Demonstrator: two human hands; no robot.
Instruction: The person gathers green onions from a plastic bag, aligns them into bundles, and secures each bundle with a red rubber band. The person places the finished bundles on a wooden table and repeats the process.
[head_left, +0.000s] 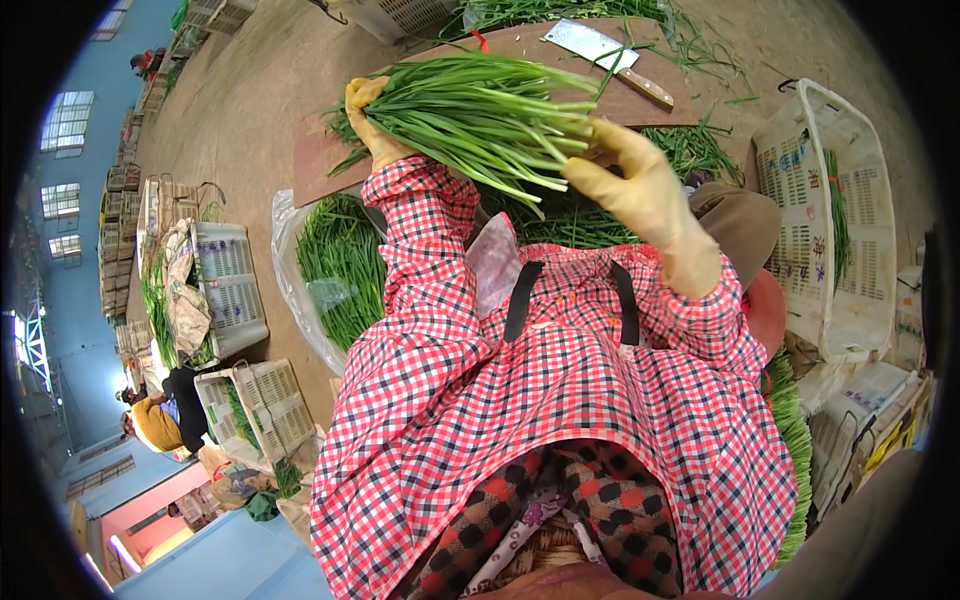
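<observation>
My left hand (369, 120), in a yellow rubber glove, grips a bunch of long green leafy stalks, which look like garlic chives (472, 112), by the leafy end. The bunch is held above a brown board (322, 161), its pale cut ends pointing right. At those pale ends is my right hand (637, 184), gloved alike, thumb and fingers spread; the fingertips reach the outer stalks and are partly hidden. On the board's far right lies a cleaver (611, 64) with a wooden handle, blade towards the upper left.
A clear plastic bag (289, 255) with chives (341, 262) lies left of my lap. To the right stands a white plastic crate (817, 225) holding a tied bunch (836, 217). More crates (259, 409) and a person (161, 420) are at left. Cut greens (697, 150) litter the floor.
</observation>
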